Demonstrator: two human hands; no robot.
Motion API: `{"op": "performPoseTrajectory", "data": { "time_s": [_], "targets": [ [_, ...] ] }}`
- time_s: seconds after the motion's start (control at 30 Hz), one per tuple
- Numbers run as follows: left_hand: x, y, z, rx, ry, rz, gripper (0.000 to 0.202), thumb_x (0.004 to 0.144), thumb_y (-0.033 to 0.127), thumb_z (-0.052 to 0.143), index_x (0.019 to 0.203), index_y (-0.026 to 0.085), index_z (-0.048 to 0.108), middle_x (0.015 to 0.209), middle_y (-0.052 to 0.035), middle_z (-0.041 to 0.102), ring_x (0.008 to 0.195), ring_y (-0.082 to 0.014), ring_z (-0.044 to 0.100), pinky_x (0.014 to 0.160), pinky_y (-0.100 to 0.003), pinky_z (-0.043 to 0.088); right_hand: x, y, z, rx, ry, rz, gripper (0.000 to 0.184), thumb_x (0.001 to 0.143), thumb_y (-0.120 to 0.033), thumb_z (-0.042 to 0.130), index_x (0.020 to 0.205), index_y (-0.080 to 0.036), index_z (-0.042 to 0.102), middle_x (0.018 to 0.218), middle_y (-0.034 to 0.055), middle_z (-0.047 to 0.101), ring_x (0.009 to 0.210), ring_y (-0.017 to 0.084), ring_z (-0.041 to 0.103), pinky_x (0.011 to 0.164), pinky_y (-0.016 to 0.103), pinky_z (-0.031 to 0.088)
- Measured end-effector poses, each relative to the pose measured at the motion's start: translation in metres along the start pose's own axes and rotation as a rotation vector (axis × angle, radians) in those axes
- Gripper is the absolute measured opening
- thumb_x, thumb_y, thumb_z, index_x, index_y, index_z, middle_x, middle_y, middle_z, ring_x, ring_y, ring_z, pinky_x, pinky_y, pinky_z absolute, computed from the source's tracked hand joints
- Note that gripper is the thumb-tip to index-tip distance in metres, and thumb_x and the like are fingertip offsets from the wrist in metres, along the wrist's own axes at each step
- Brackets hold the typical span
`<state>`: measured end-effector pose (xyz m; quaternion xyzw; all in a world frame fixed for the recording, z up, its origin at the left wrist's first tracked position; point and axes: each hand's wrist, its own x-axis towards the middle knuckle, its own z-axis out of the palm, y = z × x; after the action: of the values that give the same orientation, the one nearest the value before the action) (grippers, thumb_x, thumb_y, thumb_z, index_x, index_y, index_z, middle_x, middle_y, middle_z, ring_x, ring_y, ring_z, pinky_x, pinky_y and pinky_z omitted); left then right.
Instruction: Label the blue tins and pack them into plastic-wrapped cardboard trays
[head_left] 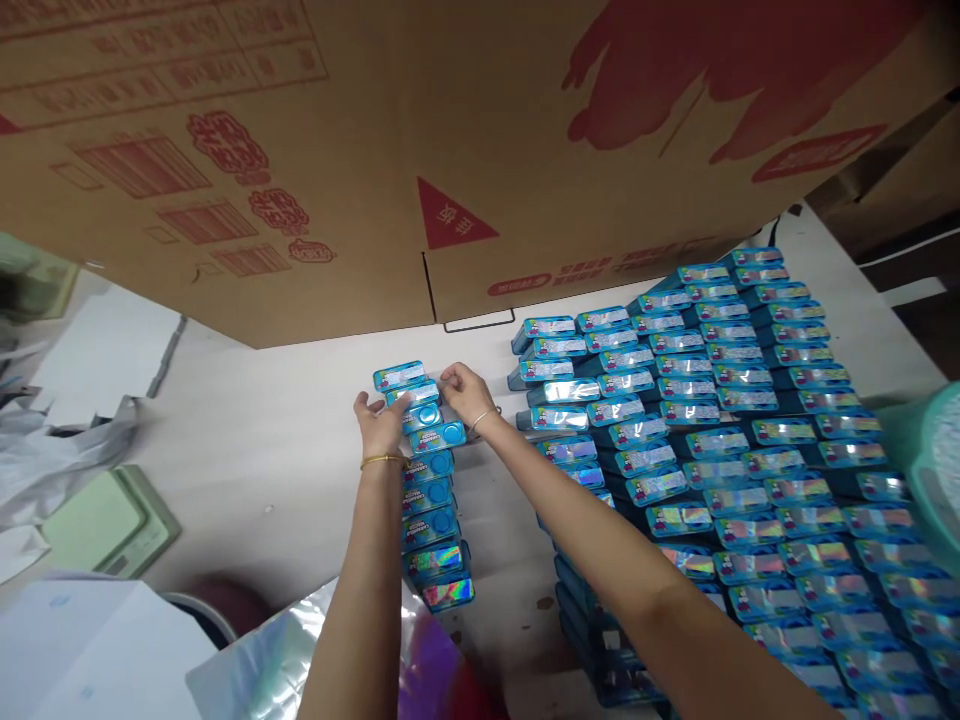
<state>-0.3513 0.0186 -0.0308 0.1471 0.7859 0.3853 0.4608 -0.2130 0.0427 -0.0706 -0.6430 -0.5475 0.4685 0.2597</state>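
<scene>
While our left hand (381, 428) spreads open, thumb on a blue box (421, 392), our right hand (469, 395) bends its fingers beside that box's right end, grip unclear to us; a column of boxes (429, 524) runs below the hands, a carton (360, 240) beyond.

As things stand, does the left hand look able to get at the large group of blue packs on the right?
Probably not directly: the right hand and forearm lie across the way, between the left hand and the large group of blue packs.
</scene>
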Motion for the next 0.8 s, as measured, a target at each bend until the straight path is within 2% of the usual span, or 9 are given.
{"op": "performPoseTrajectory", "data": {
  "time_s": [0.07, 0.13, 0.2, 0.27, 0.37, 0.47, 0.53, 0.6, 0.8],
  "targets": [
    [-0.005, 0.008, -0.006, 0.099, 0.037, 0.080, 0.084, 0.061, 0.024, 0.077, 0.133, 0.018, 0.033, 0.131, -0.0168, 0.042, 0.119, -0.0269, 0.051, 0.094, -0.040, 0.046, 0.001, -0.005, -0.009, -0.070, -0.015, -0.006, 0.009, 0.077, -0.019, 0.054, 0.085, -0.021, 0.057, 0.061, -0.0060, 0.048, 0.060, 0.014, 0.048, 0.061, 0.025, 0.037],
    [-0.019, 0.018, -0.024, 0.202, 0.024, 0.280, 0.070, 0.067, 0.028, 0.073, 0.128, 0.016, 0.042, 0.130, -0.0164, 0.047, 0.122, -0.0262, 0.048, 0.099, -0.040, 0.043, -0.011, -0.013, -0.020, -0.123, 0.053, -0.102, 0.012, 0.080, -0.018, 0.052, 0.090, -0.020, 0.058, 0.067, -0.0030, 0.051, 0.066, 0.016, 0.050, 0.066, 0.027, 0.039],
    [-0.039, 0.026, -0.057, 0.328, -0.101, 0.522, 0.048, 0.078, 0.036, 0.062, 0.121, 0.016, 0.052, 0.121, -0.0133, 0.057, 0.114, -0.0225, 0.054, 0.098, -0.037, 0.044, -0.036, -0.023, -0.028, -0.127, 0.129, -0.269, 0.014, 0.085, -0.021, 0.049, 0.094, -0.019, 0.059, 0.080, 0.0022, 0.056, 0.078, 0.018, 0.053, 0.073, 0.029, 0.041],
    [-0.063, 0.028, -0.099, 0.502, -0.275, 0.669, 0.036, 0.085, 0.042, 0.052, 0.112, 0.019, 0.059, 0.109, -0.0090, 0.065, 0.103, -0.0200, 0.061, 0.094, -0.036, 0.046, -0.070, -0.036, -0.029, -0.108, 0.114, -0.434, 0.019, 0.090, -0.028, 0.047, 0.098, -0.018, 0.061, 0.093, 0.0065, 0.057, 0.090, 0.020, 0.052, 0.081, 0.031, 0.041],
    [-0.096, 0.013, -0.160, 0.814, -0.373, 0.715, 0.039, 0.082, 0.048, 0.057, 0.108, 0.020, 0.061, 0.106, -0.0080, 0.068, 0.095, -0.0216, 0.064, 0.084, -0.034, 0.050, -0.125, -0.057, -0.015, -0.160, -0.078, -0.606, 0.026, 0.092, -0.035, 0.049, 0.107, -0.018, 0.062, 0.106, 0.0093, 0.057, 0.102, 0.023, 0.048, 0.088, 0.036, 0.037],
    [-0.115, -0.014, -0.195, 0.918, -0.462, 0.681, 0.030, 0.083, 0.045, 0.056, 0.098, 0.020, 0.062, 0.090, -0.0053, 0.070, 0.080, -0.0194, 0.065, 0.071, -0.030, 0.050, -0.165, -0.068, 0.008, -0.346, -0.362, -0.677, 0.024, 0.091, -0.036, 0.053, 0.105, -0.020, 0.064, 0.107, 0.0091, 0.059, 0.103, 0.025, 0.046, 0.086, 0.038, 0.033],
    [-0.121, -0.030, -0.201, 0.919, -0.492, 0.691, 0.024, 0.088, 0.039, 0.049, 0.085, 0.020, 0.062, 0.077, -0.0022, 0.068, 0.071, -0.0165, 0.063, 0.068, -0.028, 0.047, -0.177, -0.070, 0.019, -0.457, -0.493, -0.656, 0.020, 0.093, -0.030, 0.050, 0.093, -0.019, 0.066, 0.098, 0.0078, 0.062, 0.098, 0.023, 0.047, 0.084, 0.038, 0.030],
    [-0.125, -0.040, -0.199, 0.933, -0.464, 0.759, 0.025, 0.091, 0.034, 0.044, 0.080, 0.020, 0.061, 0.072, -0.0013, 0.065, 0.068, -0.0154, 0.060, 0.071, -0.029, 0.045, -0.181, -0.069, 0.022, -0.499, -0.543, -0.611, 0.023, 0.095, -0.024, 0.046, 0.085, -0.017, 0.066, 0.091, 0.0065, 0.063, 0.093, 0.021, 0.049, 0.082, 0.036, 0.028],
    [-0.134, -0.055, -0.181, 1.047, -0.312, 1.062, 0.022, 0.089, 0.023, 0.048, 0.105, 0.024, 0.064, 0.098, -0.0073, 0.068, 0.091, -0.0213, 0.059, 0.080, -0.036, 0.041, -0.178, -0.071, 0.017, -0.487, -0.541, -0.504, 0.020, 0.095, -0.017, 0.045, 0.087, -0.016, 0.063, 0.091, 0.0054, 0.063, 0.092, 0.019, 0.050, 0.077, 0.032, 0.027]
  ]
}}
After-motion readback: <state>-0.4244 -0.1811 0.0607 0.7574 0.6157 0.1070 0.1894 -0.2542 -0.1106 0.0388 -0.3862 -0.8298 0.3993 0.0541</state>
